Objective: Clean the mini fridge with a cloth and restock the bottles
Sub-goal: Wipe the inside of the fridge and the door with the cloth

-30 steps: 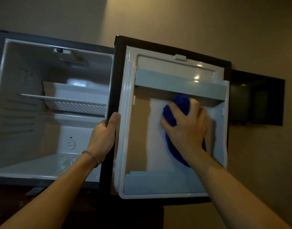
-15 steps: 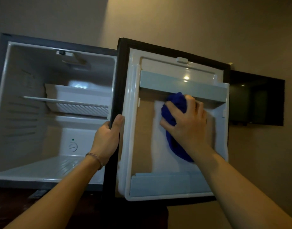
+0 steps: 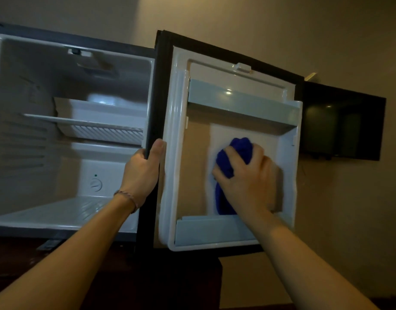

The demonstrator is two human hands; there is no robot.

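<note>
Left hand (image 3: 141, 173) is wrapped around the black edge of the open mini fridge door (image 3: 170, 139), mid-frame. Right hand (image 3: 248, 180) is bunched on the blue microfibre cloth (image 3: 237, 151), pressing it to the white inner door panel. I'd keep the door braced and use overlapping strokes into the corners under the 2 grey shelves. No bottles visible.

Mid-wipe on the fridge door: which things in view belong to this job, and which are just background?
Part of the job:
- blue cloth, gripped by the right hand
- fridge door, its edge held by the left hand
- open mini fridge, no bottles visible

Just there:
- wall-mounted TV
- dark cabinet underneath
</note>
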